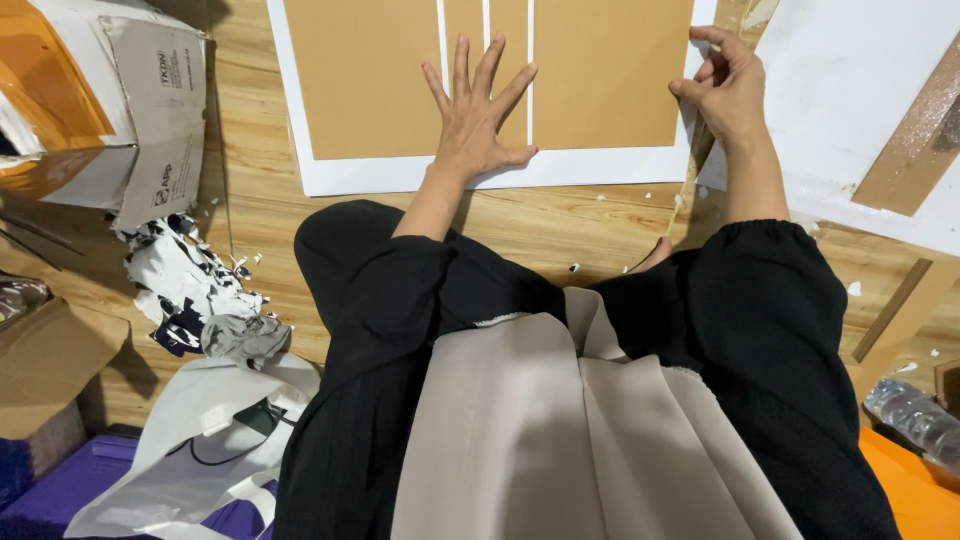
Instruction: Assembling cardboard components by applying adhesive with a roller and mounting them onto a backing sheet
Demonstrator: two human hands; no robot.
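A white sheet [420,175] lies on the wooden floor with brown cardboard panels [360,80] laid on it, split by narrow white gaps. My left hand [478,110] presses flat on the panels, fingers spread wide. My right hand [725,85] sits at the sheet's right edge and pinches a thin pale strip [695,165] that hangs down toward the floor. My black sleeves and a beige cloth over my lap fill the lower part of the view.
An open cardboard box [130,100] stands at upper left, torn paper scraps [190,290] below it. A white bag [200,450] lies at lower left. A white board with brown strips [870,110] is at right, a plastic bottle [915,415] at lower right.
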